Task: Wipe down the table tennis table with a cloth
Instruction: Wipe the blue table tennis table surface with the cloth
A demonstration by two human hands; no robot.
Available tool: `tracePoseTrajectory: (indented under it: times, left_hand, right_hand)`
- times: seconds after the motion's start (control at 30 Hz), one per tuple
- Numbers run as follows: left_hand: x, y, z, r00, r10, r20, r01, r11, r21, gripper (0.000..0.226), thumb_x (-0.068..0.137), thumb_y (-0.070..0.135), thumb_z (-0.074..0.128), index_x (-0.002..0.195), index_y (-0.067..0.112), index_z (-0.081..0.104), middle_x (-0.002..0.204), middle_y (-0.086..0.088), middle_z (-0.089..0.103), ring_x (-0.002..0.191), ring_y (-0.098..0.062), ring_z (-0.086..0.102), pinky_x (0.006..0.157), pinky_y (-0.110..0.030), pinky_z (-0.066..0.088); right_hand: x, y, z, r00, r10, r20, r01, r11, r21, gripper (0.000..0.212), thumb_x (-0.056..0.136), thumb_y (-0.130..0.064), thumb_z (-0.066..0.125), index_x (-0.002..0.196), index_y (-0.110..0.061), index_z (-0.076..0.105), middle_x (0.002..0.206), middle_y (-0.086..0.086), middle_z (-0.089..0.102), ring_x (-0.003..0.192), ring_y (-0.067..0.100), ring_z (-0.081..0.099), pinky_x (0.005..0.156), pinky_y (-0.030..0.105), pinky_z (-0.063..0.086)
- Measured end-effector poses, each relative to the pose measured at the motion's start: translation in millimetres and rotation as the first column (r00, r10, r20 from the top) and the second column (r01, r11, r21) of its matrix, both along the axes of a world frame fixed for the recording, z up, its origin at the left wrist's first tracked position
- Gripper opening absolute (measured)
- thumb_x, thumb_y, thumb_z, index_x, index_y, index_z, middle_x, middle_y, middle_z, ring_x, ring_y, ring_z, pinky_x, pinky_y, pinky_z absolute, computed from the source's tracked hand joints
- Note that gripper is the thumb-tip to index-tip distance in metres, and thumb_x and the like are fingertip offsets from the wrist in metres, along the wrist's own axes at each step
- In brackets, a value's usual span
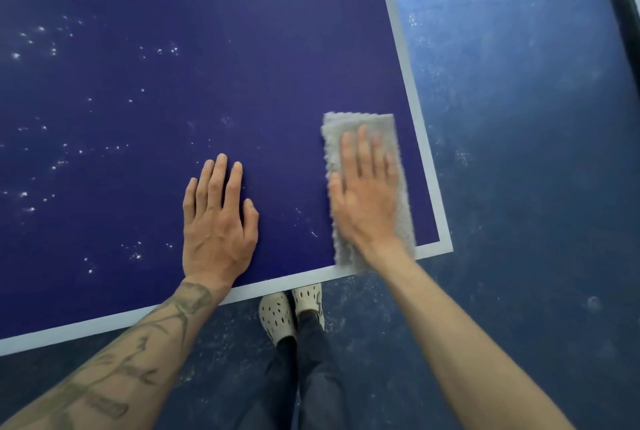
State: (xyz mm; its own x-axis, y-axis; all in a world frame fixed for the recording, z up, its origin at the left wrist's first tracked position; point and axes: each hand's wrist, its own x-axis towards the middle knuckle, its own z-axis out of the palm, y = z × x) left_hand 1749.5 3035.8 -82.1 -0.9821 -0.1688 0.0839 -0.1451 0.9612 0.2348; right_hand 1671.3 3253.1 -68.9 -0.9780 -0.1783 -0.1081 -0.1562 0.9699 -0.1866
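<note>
Cloth of grey, fluffy fabric (358,124), folded into a long rectangle, lies flat on the dark blue table tennis table (242,65), just inside the table's near right corner, its near end overlapping the pale border line (412,93) there. The right hand (363,201) presses on the cloth with its palm down and fingers straight and slightly spread, curled round nothing; its outline is a little blurred. The left hand (218,221) rests flat on the bare blue surface further from that corner, along the near edge, fingers straight and together, gripping nothing. Its forearm (131,353) carries dark tattoos. Scattered white specks (41,29) dot the tabletop well away from the corner. Below the near edge, close to the corner, cream perforated clogs (277,317) and dark trousers (311,360) stand on a scuffed blue floor (519,187).
</note>
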Motion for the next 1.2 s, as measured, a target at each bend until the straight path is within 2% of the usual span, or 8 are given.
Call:
tracePoseTrajectory:
  times: [0.13,0.3,0.43,0.63,0.9,0.97,1.1,1.2]
  left_hand:
    - [-2,1,2,1.0,0.006,0.005,-0.006,1.0,0.007,0.058,0.107,0.029,0.036,0.162,0.01,0.035,0.172,-0.011,0.027,0.161,-0.028,0.021,0.132,-0.049,0.015]
    - [-2,0,2,1.0,0.01,0.017,-0.01,1.0,0.007,0.058,0.107,0.03,0.036,0.162,0.012,0.035,0.172,-0.009,0.026,0.161,-0.026,0.02,0.132,-0.049,0.014]
    - [-2,2,2,1.0,0.006,0.012,-0.006,1.0,-0.011,0.058,0.106,0.028,0.037,0.162,0.011,0.036,0.172,-0.01,0.028,0.161,-0.027,0.022,0.132,-0.049,0.016]
    - [-2,2,4,1.0,0.005,0.014,-0.005,1.0,-0.01,0.057,0.106,0.026,0.038,0.161,0.009,0.038,0.171,-0.011,0.029,0.16,-0.028,0.024,0.131,-0.05,0.019]
    - [0,-2,7,1.0,-0.004,0.025,0.004,0.999,0.035,0.058,0.107,0.028,0.037,0.161,0.008,0.039,0.171,-0.011,0.03,0.16,-0.028,0.024,0.131,-0.05,0.019]
    - [1,-7,10,1.0,0.011,-0.001,-0.011,0.997,0.074,0.056,0.106,0.025,0.036,0.158,0.006,0.043,0.169,-0.012,0.035,0.159,-0.028,0.029,0.13,-0.05,0.021]
    - [5,-53,18,0.998,0.052,-0.046,-0.049,0.997,0.062,0.052,0.106,0.017,0.039,0.155,0.004,0.045,0.167,-0.014,0.038,0.156,-0.028,0.033,0.13,-0.05,0.022]
    - [7,-103,21,0.998,0.067,-0.006,-0.066,0.997,0.026,0.052,0.107,0.019,0.039,0.156,0.004,0.043,0.168,-0.014,0.034,0.157,-0.029,0.031,0.131,-0.049,0.017]
  right_hand:
    - [51,4,-7,0.961,0.277,-0.018,-0.278,0.96,-0.038,0.067,0.11,-0.039,0.034,0.171,-0.021,0.013,0.179,0.003,0.004,0.165,0.023,0.004,0.133,0.05,0.013]
    - [15,63,-3,0.999,0.043,0.006,-0.043,0.998,0.048,0.066,0.109,-0.039,0.027,0.171,-0.02,0.013,0.179,0.003,0.006,0.165,0.022,0.003,0.132,0.052,0.014]
    - [-9,8,-6,0.995,-0.102,-0.014,0.102,0.994,-0.036,0.067,0.11,-0.043,0.023,0.171,-0.019,0.007,0.179,0.006,-0.001,0.165,0.026,-0.003,0.134,0.05,0.004]
    - [49,-22,-9,0.978,0.207,-0.031,-0.209,0.976,-0.064,0.065,0.111,-0.038,0.029,0.171,-0.019,0.011,0.179,0.004,0.002,0.165,0.024,0.001,0.133,0.051,0.011]
    - [8,-37,-1,0.983,-0.182,-0.021,0.182,0.983,-0.025,0.067,0.11,-0.037,0.026,0.171,-0.018,0.005,0.179,0.007,0.0,0.165,0.026,-0.003,0.133,0.051,0.004]
    - [14,-80,-2,0.989,-0.143,-0.032,0.142,0.989,-0.037,0.068,0.109,-0.037,0.028,0.171,-0.018,0.007,0.179,0.009,0.002,0.165,0.028,0.0,0.133,0.05,0.005]
    - [60,-108,-6,0.98,0.197,-0.03,-0.198,0.98,-0.029,0.066,0.111,-0.038,0.029,0.171,-0.019,0.012,0.179,0.006,0.004,0.165,0.024,0.002,0.133,0.049,0.01]
    - [60,-70,-4,0.985,0.175,-0.005,-0.175,0.985,0.003,0.065,0.111,-0.04,0.026,0.171,-0.019,0.012,0.179,0.003,0.002,0.165,0.021,0.001,0.133,0.049,0.008]
